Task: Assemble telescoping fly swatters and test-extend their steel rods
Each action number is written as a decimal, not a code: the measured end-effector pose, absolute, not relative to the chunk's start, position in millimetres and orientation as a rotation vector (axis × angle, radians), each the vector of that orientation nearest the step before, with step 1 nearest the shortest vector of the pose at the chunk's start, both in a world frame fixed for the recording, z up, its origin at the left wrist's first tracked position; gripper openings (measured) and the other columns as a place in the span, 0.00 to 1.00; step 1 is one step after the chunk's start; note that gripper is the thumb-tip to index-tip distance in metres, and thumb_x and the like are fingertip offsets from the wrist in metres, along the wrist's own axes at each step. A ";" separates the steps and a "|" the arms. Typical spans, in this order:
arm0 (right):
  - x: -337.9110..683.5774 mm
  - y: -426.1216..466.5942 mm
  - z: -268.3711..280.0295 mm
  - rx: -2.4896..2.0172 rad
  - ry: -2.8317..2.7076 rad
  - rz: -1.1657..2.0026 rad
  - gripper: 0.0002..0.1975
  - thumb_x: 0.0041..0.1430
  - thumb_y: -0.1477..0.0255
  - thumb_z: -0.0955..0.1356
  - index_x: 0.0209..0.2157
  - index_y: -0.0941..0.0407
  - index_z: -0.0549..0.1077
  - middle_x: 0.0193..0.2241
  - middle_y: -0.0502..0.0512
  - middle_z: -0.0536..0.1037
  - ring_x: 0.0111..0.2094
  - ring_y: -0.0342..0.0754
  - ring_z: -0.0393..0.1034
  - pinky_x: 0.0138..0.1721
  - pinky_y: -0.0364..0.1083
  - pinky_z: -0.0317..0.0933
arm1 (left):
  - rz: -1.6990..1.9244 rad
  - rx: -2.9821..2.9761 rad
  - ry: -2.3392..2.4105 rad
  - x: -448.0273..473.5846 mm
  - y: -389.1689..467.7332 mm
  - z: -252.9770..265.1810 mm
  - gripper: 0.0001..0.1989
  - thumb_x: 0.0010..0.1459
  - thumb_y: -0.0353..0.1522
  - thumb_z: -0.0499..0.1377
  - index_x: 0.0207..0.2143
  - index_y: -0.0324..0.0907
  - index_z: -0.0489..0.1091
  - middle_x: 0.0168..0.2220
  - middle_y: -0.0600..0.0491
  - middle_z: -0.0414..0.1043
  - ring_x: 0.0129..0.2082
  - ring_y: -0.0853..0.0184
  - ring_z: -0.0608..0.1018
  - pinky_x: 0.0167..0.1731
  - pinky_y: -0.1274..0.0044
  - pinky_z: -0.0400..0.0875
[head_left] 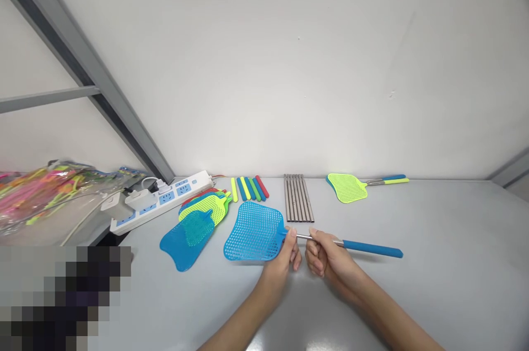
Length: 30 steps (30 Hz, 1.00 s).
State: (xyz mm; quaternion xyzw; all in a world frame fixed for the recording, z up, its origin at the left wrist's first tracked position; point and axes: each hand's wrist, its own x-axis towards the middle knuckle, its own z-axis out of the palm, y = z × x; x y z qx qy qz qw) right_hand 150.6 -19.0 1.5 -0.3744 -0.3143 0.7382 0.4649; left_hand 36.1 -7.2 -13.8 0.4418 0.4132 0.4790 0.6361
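Observation:
A blue fly swatter (256, 232) with a perforated head, a short metal rod and a blue grip (372, 249) is held level above the grey table. At the neck, where head meets rod, my left hand (285, 257) pinches it. Closed round the metal rod, just before the blue grip, is my right hand (326, 254). To the left lie loose swatter heads (188, 241) in blue, yellow, green and red, overlapping. Behind the held swatter are several coloured grips (250, 188) in a row and several metal rods (298, 198) side by side.
Against the wall at the back right lie whole swatters (349, 188), a yellow one on top of a blue one. A white power strip (163, 202) with plugs stands at the left. Beyond it are plastic-wrapped colourful items (53, 191). A grey metal frame (95, 70) rises at the left.

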 end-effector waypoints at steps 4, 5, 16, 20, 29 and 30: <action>150.0 -19.1 -1.6 -0.906 -0.782 1.814 0.22 0.52 0.57 0.59 0.14 0.58 0.60 0.06 0.45 0.57 0.11 0.38 0.52 0.17 0.40 0.44 | 1.038 0.998 0.905 36.9 -9.1 -17.5 0.21 0.51 0.45 0.50 0.14 0.41 0.53 0.12 0.60 0.52 0.14 0.76 0.59 0.21 0.80 0.56; 149.6 -19.5 -2.2 -0.911 -0.787 1.812 0.22 0.52 0.56 0.59 0.14 0.58 0.60 0.07 0.45 0.57 0.12 0.39 0.52 0.17 0.40 0.44 | 1.033 0.983 0.894 37.4 -9.7 -18.6 0.21 0.51 0.45 0.50 0.15 0.40 0.54 0.12 0.60 0.53 0.14 0.76 0.60 0.21 0.80 0.56; 140.2 -27.2 -3.3 -0.907 -0.843 1.778 0.20 0.54 0.59 0.59 0.15 0.57 0.59 0.08 0.45 0.57 0.15 0.40 0.55 0.20 0.40 0.47 | 0.983 0.935 0.823 44.0 -11.9 -22.1 0.21 0.48 0.47 0.51 0.18 0.38 0.61 0.09 0.59 0.55 0.10 0.77 0.57 0.13 0.81 0.45; 139.8 -23.3 -9.3 -0.994 -0.786 1.762 0.19 0.53 0.60 0.61 0.15 0.57 0.58 0.08 0.44 0.56 0.14 0.39 0.52 0.19 0.40 0.45 | 1.043 0.811 0.817 45.5 -14.1 -25.7 0.20 0.48 0.45 0.52 0.17 0.38 0.61 0.12 0.58 0.55 0.14 0.76 0.59 0.16 0.82 0.50; 135.6 -23.9 1.7 -0.966 -0.695 1.765 0.17 0.53 0.64 0.61 0.15 0.57 0.56 0.09 0.41 0.49 0.14 0.37 0.41 0.20 0.41 0.44 | 1.160 0.790 0.906 46.7 -16.2 -12.3 0.19 0.51 0.40 0.53 0.14 0.40 0.53 0.13 0.61 0.48 0.15 0.77 0.53 0.17 0.81 0.48; 135.8 -24.5 4.0 -0.970 -0.697 1.765 0.17 0.53 0.65 0.61 0.15 0.57 0.56 0.09 0.41 0.49 0.14 0.38 0.41 0.20 0.41 0.44 | 1.158 0.806 0.921 46.2 -16.3 -11.3 0.19 0.51 0.40 0.52 0.14 0.40 0.52 0.13 0.61 0.47 0.15 0.77 0.53 0.17 0.81 0.48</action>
